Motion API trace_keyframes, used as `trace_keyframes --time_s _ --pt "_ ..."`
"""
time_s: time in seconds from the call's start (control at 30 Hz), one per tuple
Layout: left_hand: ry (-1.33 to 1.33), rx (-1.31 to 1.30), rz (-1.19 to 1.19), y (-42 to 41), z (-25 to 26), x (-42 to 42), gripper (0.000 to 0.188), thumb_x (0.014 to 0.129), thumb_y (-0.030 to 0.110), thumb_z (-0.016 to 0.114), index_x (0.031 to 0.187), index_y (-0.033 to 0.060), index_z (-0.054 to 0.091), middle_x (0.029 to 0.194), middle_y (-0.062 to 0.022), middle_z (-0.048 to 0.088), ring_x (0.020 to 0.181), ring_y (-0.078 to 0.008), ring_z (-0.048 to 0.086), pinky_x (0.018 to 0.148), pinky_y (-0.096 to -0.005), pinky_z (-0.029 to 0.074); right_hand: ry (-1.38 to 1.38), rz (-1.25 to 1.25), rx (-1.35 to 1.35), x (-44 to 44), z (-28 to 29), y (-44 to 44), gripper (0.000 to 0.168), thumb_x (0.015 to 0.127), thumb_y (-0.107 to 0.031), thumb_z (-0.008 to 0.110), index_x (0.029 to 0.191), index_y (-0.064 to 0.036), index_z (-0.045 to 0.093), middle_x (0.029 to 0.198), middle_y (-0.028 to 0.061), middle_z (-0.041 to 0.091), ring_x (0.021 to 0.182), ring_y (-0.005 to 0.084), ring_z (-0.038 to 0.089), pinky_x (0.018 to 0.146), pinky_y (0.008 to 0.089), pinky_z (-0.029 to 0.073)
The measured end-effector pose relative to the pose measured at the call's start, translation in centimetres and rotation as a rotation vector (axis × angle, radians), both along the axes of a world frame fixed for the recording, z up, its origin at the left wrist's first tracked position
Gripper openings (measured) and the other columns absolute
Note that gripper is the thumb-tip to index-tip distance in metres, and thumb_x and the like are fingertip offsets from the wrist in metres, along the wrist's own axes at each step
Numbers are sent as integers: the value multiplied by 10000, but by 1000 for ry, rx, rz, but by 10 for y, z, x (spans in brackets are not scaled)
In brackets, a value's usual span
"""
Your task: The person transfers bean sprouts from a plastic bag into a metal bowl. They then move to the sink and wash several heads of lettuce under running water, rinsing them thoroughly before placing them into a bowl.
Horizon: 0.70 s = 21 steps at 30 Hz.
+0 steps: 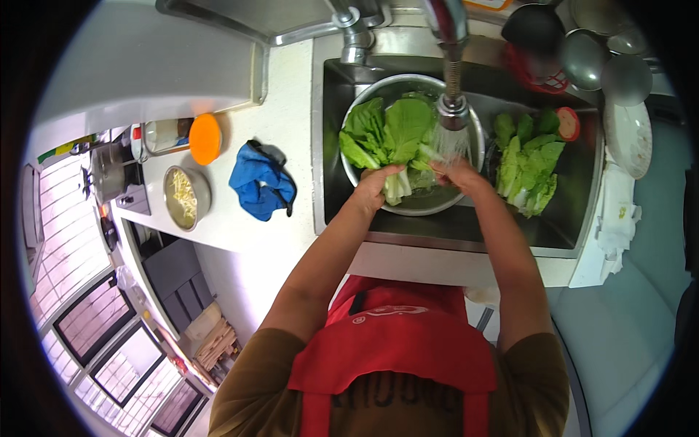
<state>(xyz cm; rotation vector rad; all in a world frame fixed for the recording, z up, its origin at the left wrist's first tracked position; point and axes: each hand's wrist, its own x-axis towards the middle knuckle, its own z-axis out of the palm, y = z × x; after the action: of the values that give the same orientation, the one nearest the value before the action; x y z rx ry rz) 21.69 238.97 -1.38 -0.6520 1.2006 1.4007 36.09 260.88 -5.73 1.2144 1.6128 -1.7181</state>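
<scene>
My left hand (374,187) grips the pale stems of leafy greens (408,127) over a round metal basin (357,104). The basin holds water and stands in the left part of a steel sink (568,229). Under the spray of the faucet head (454,113), my right hand (456,173) has its fingers on a pale leaf stalk at the basin's right side. Falling water partly blurs its fingertips. More leafy greens (528,164) lie in the sink to the right of the basin.
A blue cloth (262,183) and a metal bowl of pale shreds (187,198) sit on the left counter near an orange lid (205,139). Ladles (584,60) hang over the sink's back right corner. A white dish (628,139) stands at the right edge.
</scene>
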Motion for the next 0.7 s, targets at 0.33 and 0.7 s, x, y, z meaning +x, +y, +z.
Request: trace_keyframes --time_s 0.33,0.7 --pt "-25 43 12 -1 -12 7 440 931 155 799 1328 41 648 1176 -119 719 1066 -301 707 938 -475 587 61 -446 -283 7 2 -27 630 946 -33 720 1519 -68 457 1244 127 683 834 226 728 689 358 552" --pt "18 141 50 -1 3 13 475 938 195 813 1353 42 641 1249 -112 719 1136 -304 694 999 -470 562 371 100 716 -21 73 -48 379 976 -10 587 1352 31 587 1141 237 703 968 410 708 839 464 559"
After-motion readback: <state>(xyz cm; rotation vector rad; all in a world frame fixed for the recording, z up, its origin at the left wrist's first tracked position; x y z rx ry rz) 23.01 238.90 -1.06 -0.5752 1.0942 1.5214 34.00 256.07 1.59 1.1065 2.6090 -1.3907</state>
